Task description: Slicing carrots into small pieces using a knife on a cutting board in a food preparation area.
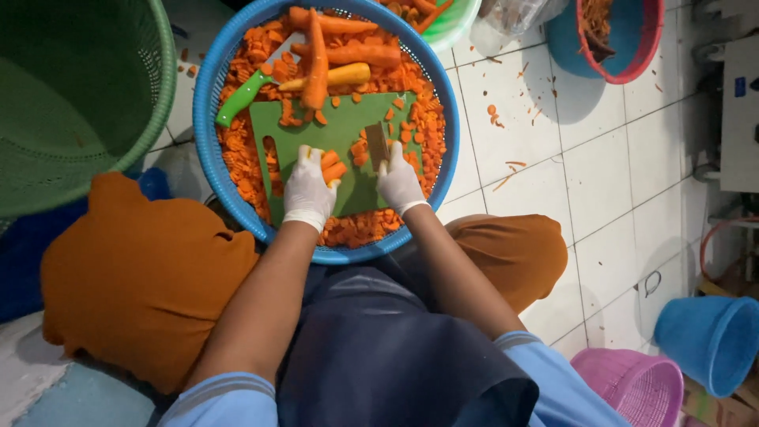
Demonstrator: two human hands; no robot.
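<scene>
— Orange is filling almost everything we are looking at: carrot slices [253,170] are lying all around the inside of the blue basket [207,119], which is sitting on the white tiled floor [601,174] between our knees.

— And we are working on the green cutting board [340,130] lying inside that basket. Our left hand [308,192], in a white glove, is pressing down on a small bundle of carrot pieces [332,164]; its fingers are curling together over them.

— Our right hand [399,183], gloved too, is gripping a knife [377,146], with the fingers clamped round the handle. The blade is standing on the board just beside the carrot pieces, with a few cut slices near it.

— At the far end of the board, whole carrots [316,63] are lying crossed over one another, one of them paler and yellowish. A green-handled knife [241,96] is resting beside them on the slices.

— Around us, a big green basket [87,87] is standing to the left, a red-rimmed bowl [632,67] is sitting at the top right, and a blue bucket [708,340] and a pink basket [632,387] are lying at the lower right. Orange scraps are dotting the tiles.
</scene>
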